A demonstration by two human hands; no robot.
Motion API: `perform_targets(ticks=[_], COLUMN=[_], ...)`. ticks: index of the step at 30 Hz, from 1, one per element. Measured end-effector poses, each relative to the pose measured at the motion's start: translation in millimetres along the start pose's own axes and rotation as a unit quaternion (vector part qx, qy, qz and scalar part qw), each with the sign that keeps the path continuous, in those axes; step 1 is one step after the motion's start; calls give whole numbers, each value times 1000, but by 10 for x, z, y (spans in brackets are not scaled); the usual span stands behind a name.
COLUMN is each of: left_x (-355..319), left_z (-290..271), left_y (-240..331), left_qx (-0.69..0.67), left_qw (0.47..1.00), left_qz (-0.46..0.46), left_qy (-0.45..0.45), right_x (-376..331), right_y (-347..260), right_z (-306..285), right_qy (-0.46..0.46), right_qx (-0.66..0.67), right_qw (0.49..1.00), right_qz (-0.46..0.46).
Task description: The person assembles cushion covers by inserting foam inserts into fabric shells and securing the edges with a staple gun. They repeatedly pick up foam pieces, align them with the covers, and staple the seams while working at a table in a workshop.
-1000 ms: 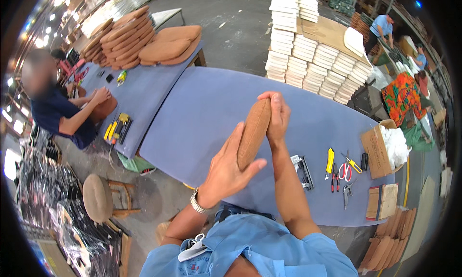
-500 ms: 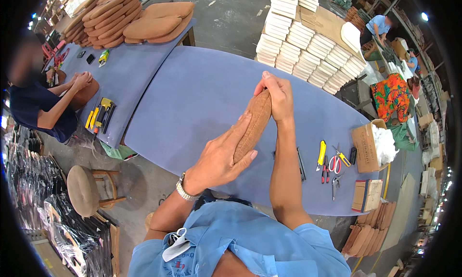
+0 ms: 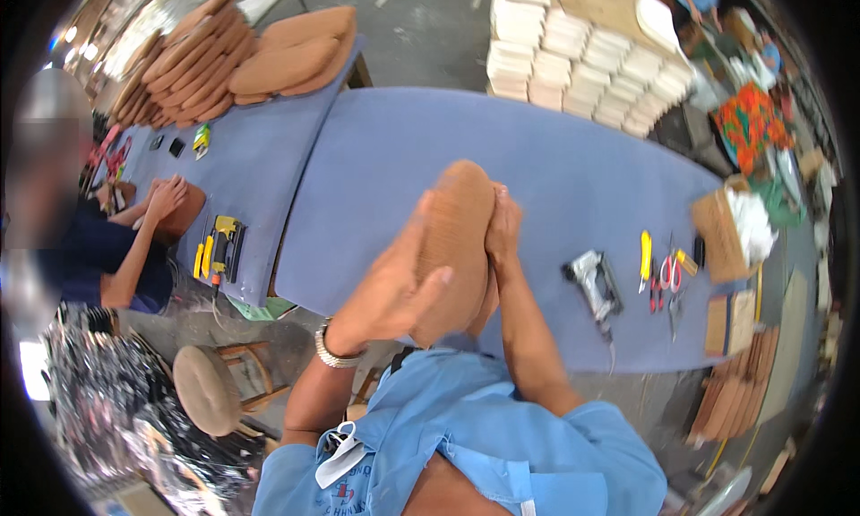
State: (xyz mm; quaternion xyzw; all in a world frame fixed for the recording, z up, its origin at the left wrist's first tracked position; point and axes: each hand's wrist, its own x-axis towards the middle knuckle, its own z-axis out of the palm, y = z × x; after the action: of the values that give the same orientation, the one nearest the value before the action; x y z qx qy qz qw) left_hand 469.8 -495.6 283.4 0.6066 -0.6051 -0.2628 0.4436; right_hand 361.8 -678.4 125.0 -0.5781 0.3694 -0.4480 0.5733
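Note:
A brown fabric seat cushion (image 3: 459, 238) stands tilted in front of me above the blue-topped table. My right hand (image 3: 504, 225) grips its right edge with the fingers curled. My left hand (image 3: 385, 288), smeared by motion, lies against the cushion's left side, fingers stretched and thumb apart. To the right on the table lies a staple gun (image 3: 591, 283) with a hose. Beyond it are a yellow cutter knife (image 3: 645, 256), scissors with red-and-white handles (image 3: 670, 272) and pliers with red handles (image 3: 656, 296).
Brown cushions (image 3: 202, 59) are piled at the far left, white padding stacks (image 3: 573, 59) behind the table. A co-worker (image 3: 116, 265) handles a cushion on the left, near a yellow staple gun (image 3: 231, 247). A carton (image 3: 721, 234) with white stuffing and a round stool (image 3: 206, 391) stand nearby.
The cushion has turned from edge-on to show its broad face and come nearer to me. My right hand has moved down its edge. The staple gun, partly hidden before, now shows whole.

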Motion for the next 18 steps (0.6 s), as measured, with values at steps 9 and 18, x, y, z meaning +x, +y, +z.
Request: perform_targets(ticks=[9,18], left_x=[-651,-1506], left_z=[-744,-803], left_y=[-984,-2101], left_qx=[-44,-434], left_qw=[967,687], left_qz=[-233,-566], left_qy=[90,137], right_x=[-971,-501], right_y=[1767,351], right_z=[-837,-1215], right_qy=[59,-68], right_qx=[-440,42], right_qw=[895,974], right_qz=[48,210])
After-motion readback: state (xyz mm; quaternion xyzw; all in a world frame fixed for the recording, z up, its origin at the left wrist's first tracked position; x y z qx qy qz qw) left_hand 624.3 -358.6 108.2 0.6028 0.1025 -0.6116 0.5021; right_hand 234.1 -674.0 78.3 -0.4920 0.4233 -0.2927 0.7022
